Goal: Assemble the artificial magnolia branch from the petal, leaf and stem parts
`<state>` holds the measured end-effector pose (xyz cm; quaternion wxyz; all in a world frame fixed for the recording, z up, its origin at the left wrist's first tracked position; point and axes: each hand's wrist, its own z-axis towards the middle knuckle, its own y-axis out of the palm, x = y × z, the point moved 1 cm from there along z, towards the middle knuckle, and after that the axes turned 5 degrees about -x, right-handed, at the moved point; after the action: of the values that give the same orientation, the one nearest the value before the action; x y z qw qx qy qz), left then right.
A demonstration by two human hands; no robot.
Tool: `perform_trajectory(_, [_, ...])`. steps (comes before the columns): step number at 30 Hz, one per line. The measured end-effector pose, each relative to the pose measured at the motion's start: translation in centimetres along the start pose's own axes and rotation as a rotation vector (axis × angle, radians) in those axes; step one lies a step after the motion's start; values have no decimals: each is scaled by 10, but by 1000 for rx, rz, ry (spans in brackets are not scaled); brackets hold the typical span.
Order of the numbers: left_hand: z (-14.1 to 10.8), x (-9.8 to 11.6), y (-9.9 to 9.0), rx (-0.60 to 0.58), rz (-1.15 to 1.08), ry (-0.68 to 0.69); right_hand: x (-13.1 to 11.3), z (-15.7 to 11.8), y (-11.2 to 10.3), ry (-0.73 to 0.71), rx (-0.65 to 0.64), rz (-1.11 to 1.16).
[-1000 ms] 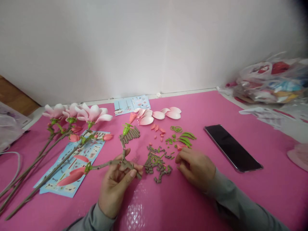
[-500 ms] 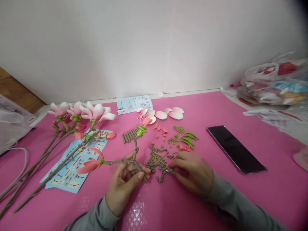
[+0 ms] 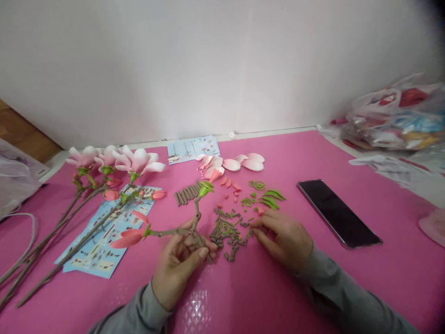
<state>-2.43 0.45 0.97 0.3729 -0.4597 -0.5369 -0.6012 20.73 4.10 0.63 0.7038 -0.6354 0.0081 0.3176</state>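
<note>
My left hand (image 3: 182, 264) is closed around the lower end of a brown toy flower branch (image 3: 167, 232). One twig carries a pink bud (image 3: 128, 238) on the left; another rises to a green calyx (image 3: 206, 188). To its right lies a pile of small brown branch pieces (image 3: 222, 229) with a green ring on top. My right hand (image 3: 283, 241) is at the right edge of this pile, thumb and forefinger pinched together near the small pieces. What sits between those fingertips, if anything, is too small to make out.
Finished magnolia stems (image 3: 79, 236) lie at left, partly over instruction sheets (image 3: 100, 250). Behind the pile are brown sticks (image 3: 187, 195), pale petals (image 3: 231, 164) and green leaves (image 3: 273, 197). A phone (image 3: 339, 213) lies right; plastic bags (image 3: 396, 120) are heaped at far right.
My right hand has drawn slightly up and right from the lower edge of the pile, fingertips now closer together. My left hand still holds the branch in nearly the same place.
</note>
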Motion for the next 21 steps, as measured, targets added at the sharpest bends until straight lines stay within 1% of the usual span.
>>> perform_trajectory(4, [0, -2, -2, -3, 19, 6, 5, 2, -6, 140, 89, -17])
perform_trajectory(6, [0, -5, -5, 10, 31, 11, 8, 3, -9, 182, 108, -34])
perform_trajectory(10, [2, -10, -9, 62, 58, 49, 10, 2, -11, 206, 103, -29])
perform_trajectory(15, [2, -8, -11, 100, 95, 62, 12, 2, -12, 206, 98, -18])
perform_trajectory(21, [1, -6, -10, 102, 78, 92, 11, 3, -11, 205, 96, -22])
